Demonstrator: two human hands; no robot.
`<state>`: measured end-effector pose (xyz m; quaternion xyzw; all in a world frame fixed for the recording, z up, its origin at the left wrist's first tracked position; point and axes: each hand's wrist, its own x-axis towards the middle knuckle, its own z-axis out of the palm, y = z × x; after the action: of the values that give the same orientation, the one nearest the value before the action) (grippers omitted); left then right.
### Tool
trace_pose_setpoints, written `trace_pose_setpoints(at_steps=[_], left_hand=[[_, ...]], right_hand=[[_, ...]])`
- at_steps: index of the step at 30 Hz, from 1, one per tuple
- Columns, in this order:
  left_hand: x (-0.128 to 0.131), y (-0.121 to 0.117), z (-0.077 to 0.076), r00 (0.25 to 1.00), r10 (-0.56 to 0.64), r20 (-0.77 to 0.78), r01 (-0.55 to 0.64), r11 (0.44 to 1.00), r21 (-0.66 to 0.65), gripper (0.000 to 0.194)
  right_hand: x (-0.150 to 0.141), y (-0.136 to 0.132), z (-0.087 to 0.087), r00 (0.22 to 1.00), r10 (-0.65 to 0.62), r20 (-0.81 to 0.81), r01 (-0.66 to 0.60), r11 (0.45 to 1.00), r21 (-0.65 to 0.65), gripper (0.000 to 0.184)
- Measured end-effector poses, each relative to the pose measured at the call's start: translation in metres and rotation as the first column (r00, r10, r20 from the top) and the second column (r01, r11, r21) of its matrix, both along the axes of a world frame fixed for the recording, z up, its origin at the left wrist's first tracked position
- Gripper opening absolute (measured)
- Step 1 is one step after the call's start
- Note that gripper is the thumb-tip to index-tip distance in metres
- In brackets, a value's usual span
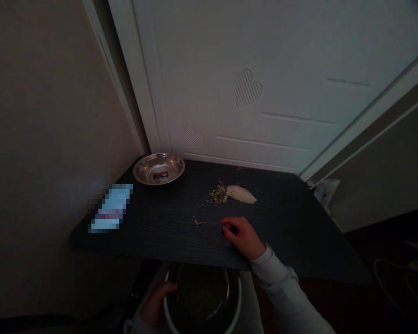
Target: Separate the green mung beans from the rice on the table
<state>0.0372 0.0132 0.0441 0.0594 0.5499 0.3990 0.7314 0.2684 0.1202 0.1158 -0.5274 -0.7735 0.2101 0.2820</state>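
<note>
My right hand (241, 235) rests on the dark tabletop (160, 222) with its fingers curled and pressed together, near the table's front edge; what is under them is hidden. Just left of it lies a small cluster of greenish grains (198, 222). Farther back sits a mixed pile: greenish grains (218, 193) beside white rice (242, 194). Below the table's front edge my left hand (157, 304) grips the rim of a round bowl (202, 297) that holds dark grains.
An empty steel dish (159, 168) stands at the table's back left corner. A blurred pale rectangle (111, 208) lies at the left edge. A white door with heart cut-outs (248, 87) rises right behind the table. Cables (397, 278) lie on the floor at right.
</note>
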Motion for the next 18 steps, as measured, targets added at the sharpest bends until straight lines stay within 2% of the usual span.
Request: trace_pose_setpoints(at_steps=[7, 15, 18], left_hand=[[-0.001, 0.004, -0.005, 0.998, -0.02, 0.061, 0.019, 1.0, 0.016, 0.009], [0.007, 0.005, 0.025, 1.0, 0.002, -0.026, -0.002, 1.0, 0.0, 0.014], [0.009, 0.006, 0.03, 1.0, 0.014, -0.007, -0.014, 1.0, -0.015, 0.017]], right_hand=[[-0.007, -0.014, 0.001, 0.999, -0.033, 0.021, 0.033, 0.999, -0.012, 0.017], [-0.014, -0.028, 0.005, 0.999, -0.038, 0.034, 0.04, 0.998, -0.046, 0.016], [-0.015, -0.031, 0.005, 0.999, -0.029, 0.041, 0.031, 0.998, -0.053, 0.016]])
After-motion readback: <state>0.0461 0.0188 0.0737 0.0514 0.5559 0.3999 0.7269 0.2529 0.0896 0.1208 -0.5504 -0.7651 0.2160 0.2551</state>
